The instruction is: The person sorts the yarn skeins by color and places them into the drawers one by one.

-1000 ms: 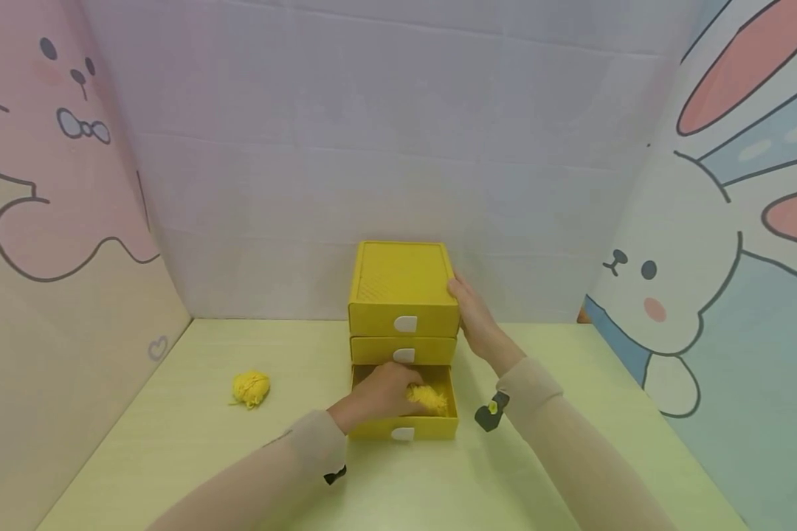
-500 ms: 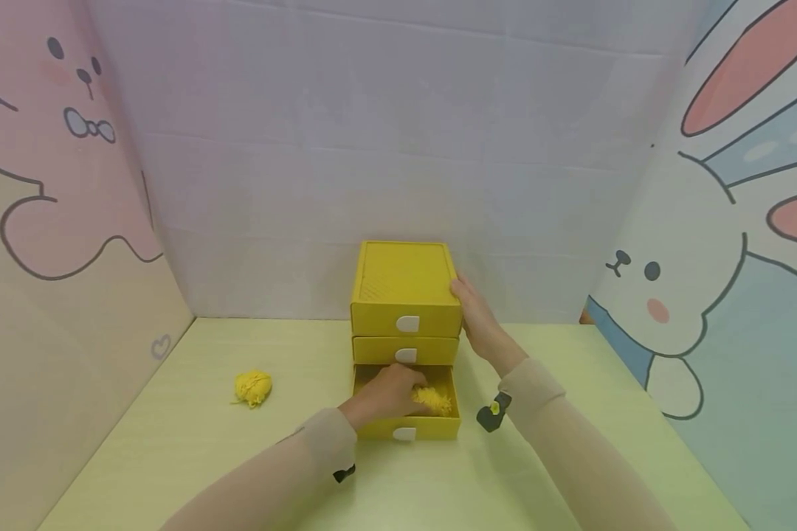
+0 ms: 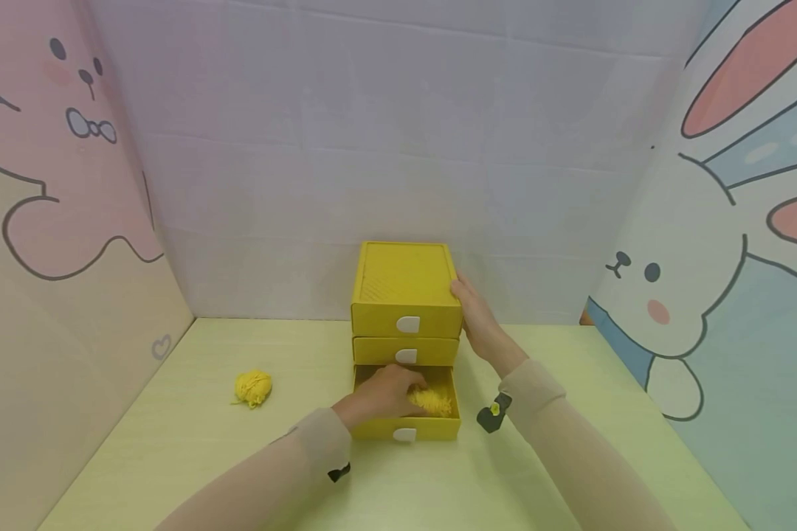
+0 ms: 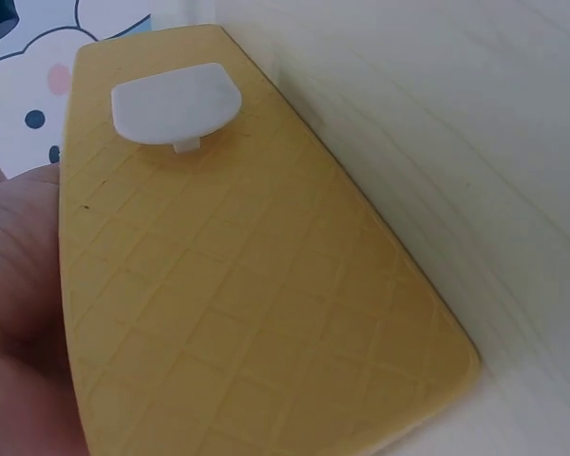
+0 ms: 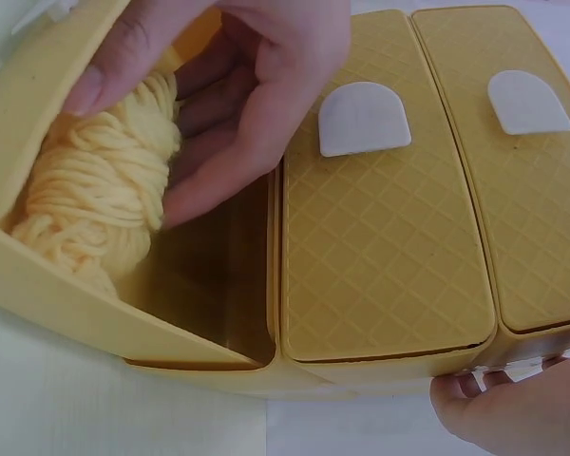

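A yellow three-drawer box (image 3: 408,273) stands at the middle back of the table, its bottom drawer (image 3: 375,429) pulled out. Inside that drawer lies a ball of yellow yarn (image 3: 433,403). My left hand (image 3: 387,392) reaches in and holds the yarn, thumb on one side and fingers on the other, as the right wrist view shows with the strands of the yarn (image 5: 104,185). Against the right side of the box rests my right hand (image 3: 480,323), thumb at the top edge. The left wrist view shows mainly the drawer front (image 4: 218,285) and its white tab.
A second ball of yellow yarn (image 3: 252,388) lies on the table to the left. The middle drawer (image 3: 377,351) and the top drawer (image 3: 374,321) are closed, each with a white tab. Printed cloth walls (image 3: 398,147) enclose the table at the back and sides.
My left hand and the yarn shift slightly within the drawer. The right hand stays against the box. The head view moves a little.
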A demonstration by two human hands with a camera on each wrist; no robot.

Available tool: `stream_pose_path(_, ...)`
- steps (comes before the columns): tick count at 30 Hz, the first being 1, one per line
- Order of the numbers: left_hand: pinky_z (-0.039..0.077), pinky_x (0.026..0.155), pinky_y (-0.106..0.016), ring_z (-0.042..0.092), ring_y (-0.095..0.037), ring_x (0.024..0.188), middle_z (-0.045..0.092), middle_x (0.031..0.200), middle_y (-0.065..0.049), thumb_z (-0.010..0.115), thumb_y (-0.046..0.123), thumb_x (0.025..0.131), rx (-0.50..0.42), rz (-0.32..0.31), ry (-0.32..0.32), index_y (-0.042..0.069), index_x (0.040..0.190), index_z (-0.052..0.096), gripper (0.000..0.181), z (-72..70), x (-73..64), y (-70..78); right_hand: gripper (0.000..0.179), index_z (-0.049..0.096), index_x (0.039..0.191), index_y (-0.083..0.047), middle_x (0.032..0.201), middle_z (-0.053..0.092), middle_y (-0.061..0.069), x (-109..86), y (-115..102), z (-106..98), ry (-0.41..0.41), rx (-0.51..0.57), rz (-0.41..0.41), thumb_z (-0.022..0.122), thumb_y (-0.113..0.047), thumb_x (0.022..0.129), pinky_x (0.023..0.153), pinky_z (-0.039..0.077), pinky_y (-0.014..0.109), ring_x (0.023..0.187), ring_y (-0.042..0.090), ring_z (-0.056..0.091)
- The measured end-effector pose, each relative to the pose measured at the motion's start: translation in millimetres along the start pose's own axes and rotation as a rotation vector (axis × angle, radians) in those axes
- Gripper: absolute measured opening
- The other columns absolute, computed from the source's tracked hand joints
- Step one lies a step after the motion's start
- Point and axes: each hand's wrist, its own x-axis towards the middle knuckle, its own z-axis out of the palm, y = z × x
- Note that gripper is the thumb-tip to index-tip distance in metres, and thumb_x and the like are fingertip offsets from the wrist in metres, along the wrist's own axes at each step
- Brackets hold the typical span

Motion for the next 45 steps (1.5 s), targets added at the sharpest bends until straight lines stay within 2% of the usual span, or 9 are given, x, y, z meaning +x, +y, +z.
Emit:
stream_pose_path(4, 0.057, 0.087, -0.029, 0.067, -0.011, 0.094, 0.077, 0.114, 0.003, 0.089, 0.036, 0.088, -0.007, 0.025, -0.009, 0.012, 0.12, 0.078, 0.041, -5.2, -2.3, -0.8, 0.065, 0.003, 0.173, -0.021, 0.179, 0.006, 0.002, -0.5, 1, -1, 0.004, 0.005, -0.003, 0.031, -0.037, 0.117, 0.132, 0.011, 0.05, 0.164, 0.026, 0.007)
stream_pose_path(7, 0.056, 0.086, -0.03, 0.064, -0.01, 0.092, 0.077, 0.111, 0.004, 0.089, 0.036, 0.089, -0.01, 0.05, -0.006, 0.012, 0.12, 0.078, 0.041, -9.8, -5.5, -3.1, 0.064, 0.004, 0.173, -0.022, 0.179, 0.007, 0.002, -0.5, 1, -1, 0.004, 0.009, -0.008, 0.031, -0.036, 0.117, 0.132, 0.012, 0.049, 0.164, 0.026, 0.008)
stream_pose_path(12, 0.056, 0.092, -0.035, 0.069, -0.016, 0.103, 0.077, 0.116, 0.002, 0.087, 0.035, 0.09, -0.013, 0.06, 0.011, 0.01, 0.123, 0.077, 0.043, -18.5, -14.8, -10.3, 0.062, 0.006, 0.173, -0.024, 0.179, 0.009, 0.003, -0.1, 1, -1, -0.005, 0.004, -0.022, 0.03, -0.035, 0.117, 0.132, 0.014, 0.05, 0.163, 0.026, 0.013)
stream_pose_path(19, 0.057, 0.097, -0.048, 0.07, -0.029, 0.112, 0.077, 0.122, -0.008, 0.087, 0.031, 0.09, -0.094, 0.081, 0.071, 0.005, 0.123, 0.076, 0.043, -40.3, -29.9, -16.9, 0.064, 0.003, 0.173, -0.023, 0.179, 0.006, 0.002, -0.2, 0, -2, -0.007, -0.006, -0.016, 0.03, -0.037, 0.117, 0.132, 0.012, 0.05, 0.164, 0.026, 0.007)
stream_pose_path(25, 0.056, 0.099, -0.049, 0.071, -0.029, 0.114, 0.077, 0.123, -0.003, 0.087, 0.031, 0.091, -0.114, 0.063, 0.124, 0.008, 0.123, 0.077, 0.041, -59.2, -44.5, -24.5, 0.063, 0.004, 0.173, -0.024, 0.179, 0.007, 0.002, 0.5, 0, -2, -0.008, -0.004, -0.02, 0.03, -0.036, 0.117, 0.132, 0.013, 0.051, 0.164, 0.026, 0.009)
stream_pose_path(29, 0.058, 0.095, -0.045, 0.072, -0.028, 0.11, 0.077, 0.121, 0.001, 0.086, 0.03, 0.092, -0.122, 0.036, 0.132, 0.013, 0.123, 0.078, 0.037, -69.9, -54.2, -34.1, 0.064, 0.005, 0.173, -0.023, 0.179, 0.007, 0.002, 0.9, 1, -1, -0.002, 0.005, -0.018, 0.031, -0.037, 0.117, 0.132, 0.013, 0.05, 0.164, 0.025, 0.008)
stream_pose_path(36, 0.059, 0.089, -0.04, 0.072, -0.026, 0.104, 0.075, 0.126, -0.001, 0.084, 0.034, 0.093, -0.089, 0.003, 0.113, 0.012, 0.128, 0.076, 0.043, -87.6, -72.1, -53.3, 0.063, 0.006, 0.173, -0.025, 0.179, 0.007, 0.002, -0.7, 0, -1, -0.003, 0.002, -0.015, 0.031, -0.038, 0.117, 0.132, 0.015, 0.05, 0.164, 0.026, 0.01)
stream_pose_path(41, 0.059, 0.089, -0.04, 0.07, -0.018, 0.102, 0.075, 0.125, 0.003, 0.084, 0.033, 0.093, -0.049, -0.006, 0.111, 0.015, 0.129, 0.075, 0.041, -92.5, -87.0, -71.0, 0.063, 0.005, 0.173, -0.025, 0.179, 0.007, 0.003, -0.4, 1, -2, -0.01, -0.003, -0.022, 0.031, -0.037, 0.117, 0.132, 0.015, 0.051, 0.163, 0.027, 0.012)
stream_pose_path(45, 0.057, 0.09, -0.041, 0.069, -0.018, 0.104, 0.074, 0.126, 0.005, 0.085, 0.034, 0.092, -0.031, -0.02, 0.116, 0.019, 0.129, 0.074, 0.041, -93.7, -100.5, -89.1, 0.064, 0.004, 0.173, -0.024, 0.18, 0.006, 0.003, -0.7, 1, -2, -0.007, -0.007, -0.015, 0.031, -0.038, 0.117, 0.132, 0.014, 0.05, 0.164, 0.027, 0.009)
